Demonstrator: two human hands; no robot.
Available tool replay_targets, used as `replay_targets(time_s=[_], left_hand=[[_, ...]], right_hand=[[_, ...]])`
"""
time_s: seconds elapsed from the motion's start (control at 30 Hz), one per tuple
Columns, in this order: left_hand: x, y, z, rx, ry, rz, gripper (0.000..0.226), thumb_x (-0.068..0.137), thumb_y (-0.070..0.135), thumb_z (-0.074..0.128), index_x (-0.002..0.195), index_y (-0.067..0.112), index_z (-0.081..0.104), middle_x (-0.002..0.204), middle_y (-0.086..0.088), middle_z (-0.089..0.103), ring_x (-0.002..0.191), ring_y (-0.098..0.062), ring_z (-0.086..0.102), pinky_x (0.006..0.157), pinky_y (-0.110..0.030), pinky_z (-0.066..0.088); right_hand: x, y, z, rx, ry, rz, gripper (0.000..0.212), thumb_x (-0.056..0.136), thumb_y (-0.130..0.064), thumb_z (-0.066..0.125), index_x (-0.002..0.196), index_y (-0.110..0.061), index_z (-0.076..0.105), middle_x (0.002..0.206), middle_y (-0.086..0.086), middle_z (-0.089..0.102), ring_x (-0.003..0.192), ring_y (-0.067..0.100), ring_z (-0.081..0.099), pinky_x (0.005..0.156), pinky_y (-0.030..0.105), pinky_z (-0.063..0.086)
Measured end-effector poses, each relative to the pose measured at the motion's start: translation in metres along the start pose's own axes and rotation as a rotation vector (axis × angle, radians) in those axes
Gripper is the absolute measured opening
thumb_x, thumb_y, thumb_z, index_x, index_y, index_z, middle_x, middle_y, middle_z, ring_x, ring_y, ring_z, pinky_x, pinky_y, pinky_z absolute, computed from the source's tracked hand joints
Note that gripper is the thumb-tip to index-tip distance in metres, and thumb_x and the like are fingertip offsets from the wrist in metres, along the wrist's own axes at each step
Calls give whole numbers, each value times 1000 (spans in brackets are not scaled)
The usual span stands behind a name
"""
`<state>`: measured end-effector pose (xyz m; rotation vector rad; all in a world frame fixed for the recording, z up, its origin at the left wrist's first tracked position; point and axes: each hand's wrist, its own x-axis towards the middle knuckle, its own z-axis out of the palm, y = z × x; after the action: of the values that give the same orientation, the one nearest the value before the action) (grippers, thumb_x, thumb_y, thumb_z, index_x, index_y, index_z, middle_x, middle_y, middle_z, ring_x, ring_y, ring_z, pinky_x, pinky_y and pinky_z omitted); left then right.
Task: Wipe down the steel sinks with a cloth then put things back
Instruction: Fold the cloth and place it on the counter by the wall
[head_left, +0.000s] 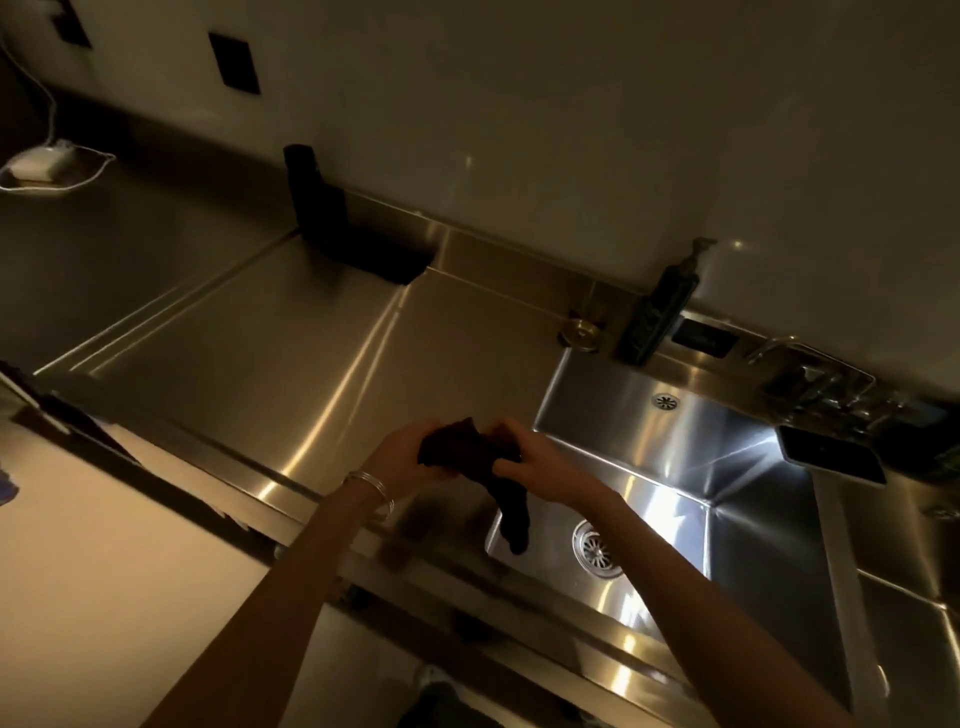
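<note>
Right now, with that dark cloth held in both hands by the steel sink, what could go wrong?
The dark cloth, held by the left hand and right hand, trails a loose tail near the round metal drain of the steel sink; it might snag there. Wiping backwards could topple the tall dark pump bottle on the back ledge. The flat black rectangular object at the right rim could be nudged in.

White cable and perhaps a charger on the far-left counter, black wall plates above.
</note>
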<state>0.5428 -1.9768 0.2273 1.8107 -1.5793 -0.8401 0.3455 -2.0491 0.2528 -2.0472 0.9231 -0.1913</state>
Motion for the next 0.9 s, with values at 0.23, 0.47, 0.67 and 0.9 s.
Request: replay_targets(time_s=[0.23, 0.47, 0.67, 0.9], left_hand=[[55, -10, -53, 123, -112, -154, 44, 77, 47, 71, 111, 21, 62, 98, 4, 64, 92, -14, 59, 79, -25, 44], [94, -27, -90, 66, -329, -310, 35, 78, 51, 67, 93, 20, 66, 82, 6, 67, 74, -9, 63, 64, -17, 47], [141, -55, -99, 191, -170, -223, 47, 77, 21, 75, 119, 12, 57, 113, -2, 59, 104, -20, 56, 84, -23, 41], [157, -93, -101, 374, -28, -17, 40, 82, 0, 57, 120, 13, 60, 124, -10, 58, 117, -27, 49, 98, -29, 36]], right_hand=[[72, -5, -24, 98, 58, 24, 34, 89, -1, 55, 123, -3, 53, 120, 15, 60, 102, 16, 56, 86, 24, 44], [118, -6, -43, 153, -108, 121, 37, 89, 1, 54, 125, -4, 55, 119, 18, 62, 103, 24, 60, 88, 32, 48], [165, -6, -33, -155, 135, 123, 45, 86, 2, 57, 130, -6, 54, 128, 14, 58, 115, 22, 55, 85, 15, 36], [196, 25, -15, -235, 419, 375, 56, 84, 4, 53, 136, -12, 42, 143, 22, 35, 124, 29, 42, 102, 43, 40]])
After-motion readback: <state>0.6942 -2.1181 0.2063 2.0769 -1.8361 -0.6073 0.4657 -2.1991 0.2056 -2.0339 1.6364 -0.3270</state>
